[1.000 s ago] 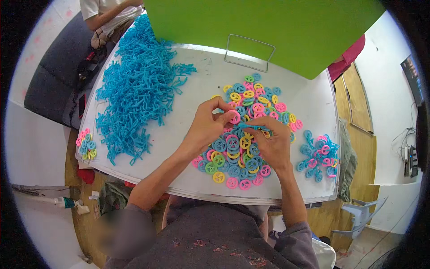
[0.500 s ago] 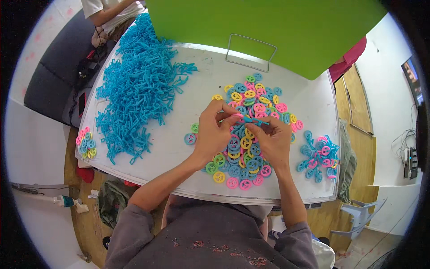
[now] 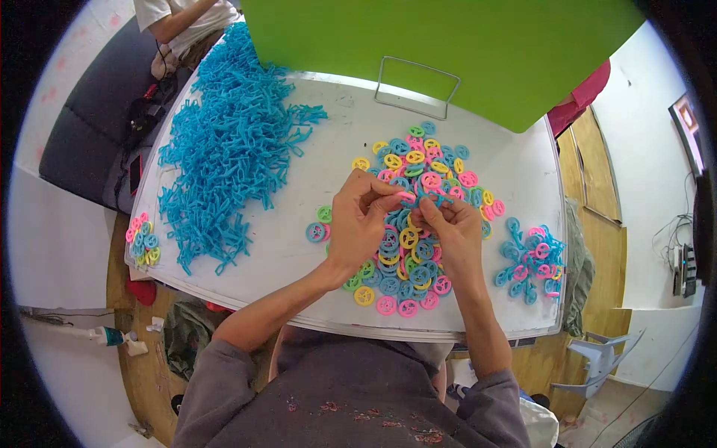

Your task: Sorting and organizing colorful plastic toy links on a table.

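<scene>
Over a pile of small spoked plastic wheels [image 3: 409, 239] in pink, yellow, green and blue, my two hands meet. A pink wheel [image 3: 405, 197] is pinched between the thumb and fingers of my left hand [image 3: 362, 216]. My right hand [image 3: 457, 231] grips a blue forked plastic piece [image 3: 439, 200], its end against the pink wheel; fingertips hide just how the two join. At the left lies a big heap of similar blue plastic pieces [image 3: 224, 149]. To the right sits a smaller group of blue pieces with wheels on them [image 3: 529, 261].
A green panel [image 3: 448, 52] stands along the far side, with a metal wire frame [image 3: 418, 88] by its lower edge. A few wheels [image 3: 143, 240] lie at the table's left corner. Another person's arm [image 3: 175, 26] shows at the far left. A grey plastic chair [image 3: 597, 362] is right.
My right hand has shifted slightly left, bringing the blue piece closer against the pink wheel. My left hand stays nearly in place.
</scene>
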Tool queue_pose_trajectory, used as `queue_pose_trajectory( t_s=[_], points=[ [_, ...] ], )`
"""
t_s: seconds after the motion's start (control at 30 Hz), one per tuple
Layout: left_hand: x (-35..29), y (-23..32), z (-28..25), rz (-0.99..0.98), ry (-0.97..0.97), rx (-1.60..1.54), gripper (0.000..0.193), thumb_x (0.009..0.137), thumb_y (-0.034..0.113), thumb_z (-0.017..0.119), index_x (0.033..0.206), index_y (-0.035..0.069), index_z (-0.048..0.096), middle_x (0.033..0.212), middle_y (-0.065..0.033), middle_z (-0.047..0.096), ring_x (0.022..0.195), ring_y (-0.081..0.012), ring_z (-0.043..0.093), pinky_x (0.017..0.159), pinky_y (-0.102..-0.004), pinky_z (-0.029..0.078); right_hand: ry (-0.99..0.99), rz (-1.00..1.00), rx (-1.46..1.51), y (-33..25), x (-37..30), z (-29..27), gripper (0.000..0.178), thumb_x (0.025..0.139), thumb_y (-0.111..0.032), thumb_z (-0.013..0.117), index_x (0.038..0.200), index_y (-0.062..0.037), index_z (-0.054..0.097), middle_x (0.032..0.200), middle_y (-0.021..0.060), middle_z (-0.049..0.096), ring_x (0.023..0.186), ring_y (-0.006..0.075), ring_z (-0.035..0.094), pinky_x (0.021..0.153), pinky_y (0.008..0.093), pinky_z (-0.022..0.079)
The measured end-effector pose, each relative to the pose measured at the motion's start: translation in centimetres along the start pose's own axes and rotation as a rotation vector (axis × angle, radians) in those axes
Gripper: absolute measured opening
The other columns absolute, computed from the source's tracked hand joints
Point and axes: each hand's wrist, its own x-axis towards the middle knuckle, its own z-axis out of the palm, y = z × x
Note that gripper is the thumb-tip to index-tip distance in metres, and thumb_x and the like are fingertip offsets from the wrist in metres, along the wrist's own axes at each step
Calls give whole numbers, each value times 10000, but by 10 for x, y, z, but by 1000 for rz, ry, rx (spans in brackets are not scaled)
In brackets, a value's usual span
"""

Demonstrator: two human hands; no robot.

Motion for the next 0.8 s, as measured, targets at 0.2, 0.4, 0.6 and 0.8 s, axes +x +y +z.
queue_pose_trajectory(
  t_s=[0.2, 0.4, 0.6, 0.8],
  points=[
    [1, 2, 0, 52, 6, 148, 42, 892, -49, 541, 929, -33, 535, 919, -85, 615, 872, -155, 627, 761, -285, 553, 202, -241, -216, 11, -4, 12, 110, 807, -62, 701, 867, 17, 653, 749, 55, 671, 687, 81, 615, 590, 225, 475],
    [10, 12, -13, -135, -176, 82, 104, 867, -66, 558, 959, -22, 541, 932, -80, 609, 911, -156, 616, 801, -282, 535, 151, -291, -297, 5, 0, 8, 125, 782, -29, 707, 869, 37, 647, 722, 27, 631, 691, 73, 596, 591, 223, 474],
    [5, 20, -18, -257, -172, -40, 83, 859, -13, 597, 935, -5, 564, 883, -79, 626, 828, -152, 635, 730, -268, 547, -259, -400, -220, 5, 6, -32, 452, 914, -392, 574, 982, 49, 642, 939, 108, 656, 879, 197, 632, 820, 336, 494],
    [-13, 21, -11, -648, -422, -529, 167, 929, 128, 563, 1059, 25, 546, 960, -50, 615, 837, -134, 618, 774, -296, 543, -310, -325, 29, -10, -7, -10, 315, 875, -175, 584, 1141, -8, 598, 1162, 148, 605, 1088, 235, 570, 954, 366, 428]
  ],
)
